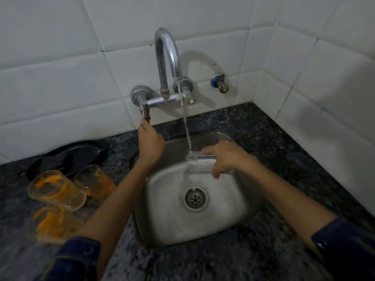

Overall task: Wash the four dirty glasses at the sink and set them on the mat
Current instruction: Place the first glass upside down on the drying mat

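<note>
My right hand grips a clear glass tilted on its side over the steel sink. A thin stream of water falls from the curved tap onto the glass. My left hand reaches up to the tap's left lever handle, fingertips touching its lower end. Three dirty glasses with orange residue stand on the counter to the left: one, one behind it, one nearest me and blurred.
A dark plate or tray lies on the speckled granite counter behind the dirty glasses. White tiled walls close off the back and right. A small blue-capped valve sticks out of the wall right of the tap.
</note>
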